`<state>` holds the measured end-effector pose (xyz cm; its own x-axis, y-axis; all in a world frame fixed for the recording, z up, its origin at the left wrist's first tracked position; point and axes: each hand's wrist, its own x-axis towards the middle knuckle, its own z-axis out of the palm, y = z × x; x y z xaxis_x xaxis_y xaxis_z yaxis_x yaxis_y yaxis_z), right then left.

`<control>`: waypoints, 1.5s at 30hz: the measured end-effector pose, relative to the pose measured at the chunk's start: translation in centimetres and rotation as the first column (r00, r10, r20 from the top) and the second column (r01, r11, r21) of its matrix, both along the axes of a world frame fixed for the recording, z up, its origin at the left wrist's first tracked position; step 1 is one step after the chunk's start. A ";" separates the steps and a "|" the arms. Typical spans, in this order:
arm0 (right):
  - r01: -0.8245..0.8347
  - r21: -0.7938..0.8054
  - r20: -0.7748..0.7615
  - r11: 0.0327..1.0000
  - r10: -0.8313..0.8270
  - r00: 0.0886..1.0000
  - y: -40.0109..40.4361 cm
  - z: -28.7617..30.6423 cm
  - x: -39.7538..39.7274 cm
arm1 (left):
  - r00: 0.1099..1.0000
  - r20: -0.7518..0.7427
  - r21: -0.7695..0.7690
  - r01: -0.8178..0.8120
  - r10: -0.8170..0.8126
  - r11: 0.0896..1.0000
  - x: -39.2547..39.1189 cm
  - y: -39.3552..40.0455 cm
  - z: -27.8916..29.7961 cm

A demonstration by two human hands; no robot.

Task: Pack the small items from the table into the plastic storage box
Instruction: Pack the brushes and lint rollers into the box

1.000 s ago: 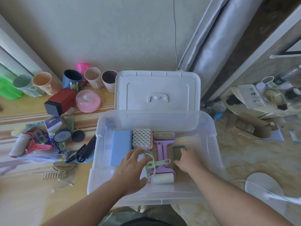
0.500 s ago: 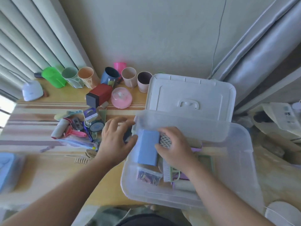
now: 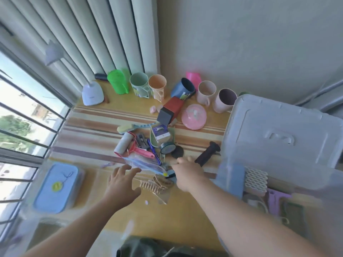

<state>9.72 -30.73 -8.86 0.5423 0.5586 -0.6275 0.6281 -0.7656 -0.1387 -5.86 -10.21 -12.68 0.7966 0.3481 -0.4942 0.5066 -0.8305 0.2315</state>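
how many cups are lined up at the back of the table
7, from window side to box: green cup, pale green cup, orange cup, blue cup tipped over, pink cup behind it, beige cup, mauve cup. The lid may hide more.

The storage box looks like translucent, smooth plastic, its lid matt white; the table seems striped, glossy wood.

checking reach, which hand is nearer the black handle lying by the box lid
Right. The right hand is just beside the black handle's lower end; the left hand is well off to its left, past the pile.
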 end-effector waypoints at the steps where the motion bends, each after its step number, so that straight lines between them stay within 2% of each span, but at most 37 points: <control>1: 0.000 -0.053 -0.007 0.999 0.000 1.000 0.4 -1.0 -0.3 | 1.000 -0.006 -0.008 0.009 -0.009 1.000 -0.1 0.7 -0.2; 3: 0.025 -0.074 -0.011 0.997 -0.026 1.000 0.8 -2.6 -0.8 | 0.999 -0.002 -0.024 0.039 -0.039 0.999 0.1 1.7 -0.5; 9: 0.077 0.056 0.056 0.995 -0.081 0.995 0.5 -3.9 -1.8 | 0.987 0.042 0.015 0.158 -0.158 0.987 1.9 3.1 -0.5; 12: 0.210 0.164 0.090 0.964 -0.227 0.970 0.0 -3.2 -1.7 | 0.963 0.170 0.095 0.195 -0.208 0.976 2.6 4.1 -1.1; 14: 0.319 0.295 0.079 0.901 -0.356 0.931 -0.4 -2.6 -1.8 | 0.918 0.244 0.118 0.291 -0.312 0.949 3.4 4.2 -1.3; 17: 0.541 0.440 -0.091 0.717 -0.564 0.821 -0.9 -1.7 -2.6 | 0.831 0.234 -0.025 0.524 -0.505 0.851 3.9 2.9 -1.6; 20: 0.708 0.427 -0.273 0.562 -0.666 0.694 -1.4 -0.9 -3.7 | 0.723 0.177 -0.052 0.684 -0.667 0.728 2.9 -0.1 -2.6; 23: 0.740 0.421 -0.316 0.524 -0.680 0.661 -2.4 -0.7 -4.8 | 0.630 0.133 0.001 0.772 -0.765 0.636 2.1 -4.1 -3.3; 28: 0.723 0.435 -0.350 0.537 -0.638 0.686 -3.5 -0.2 -6.8 | 0.654 0.033 0.088 0.752 -0.756 0.654 1.9 -6.8 -4.9; 30: 0.719 0.454 -0.390 0.527 -0.607 0.692 -3.6 0.5 -7.3 | 0.675 0.125 0.085 0.723 -0.727 0.686 2.2 -6.6 -5.1; 32: 0.739 0.451 -0.435 0.501 -0.599 0.672 -3.8 1.7 -7.4 | 0.730 0.272 0.006 0.651 -0.627 0.759 3.0 -6.1 -4.4; 34: 0.787 0.442 -0.533 0.429 -0.580 0.616 -4.0 3.1 -7.2 | 0.796 0.398 -0.147 0.545 -0.455 0.825 3.9 -5.2 -2.8; 36: 0.833 0.429 -0.634 0.349 -0.542 0.552 -4.4 5.2 -6.7 | 0.844 0.469 -0.278 0.419 -0.259 0.864 5.0 -4.4 -0.5; 37: 0.834 0.443 -0.654 0.329 -0.518 0.552 -4.7 6.2 -6.5 | 0.850 0.494 -0.305 0.367 -0.183 0.879 5.6 -4.1 0.7; 40: 0.808 0.485 -0.670 0.336 -0.452 0.590 -6.7 8.7 -6.1 | 0.818 0.573 -0.304 0.262 -0.043 0.916 7.5 -4.9 4.8; 42: 0.809 0.469 -0.714 0.354 -0.387 0.584 -8.7 10.2 -5.6 | 0.805 0.593 -0.299 0.219 0.001 0.929 8.5 -6.6 7.6; 45: 0.746 0.471 -0.726 0.471 -0.273 0.631 -12.9 12.0 -5.3 | 0.802 0.596 -0.346 0.226 0.027 0.910 9.1 -10.2 10.2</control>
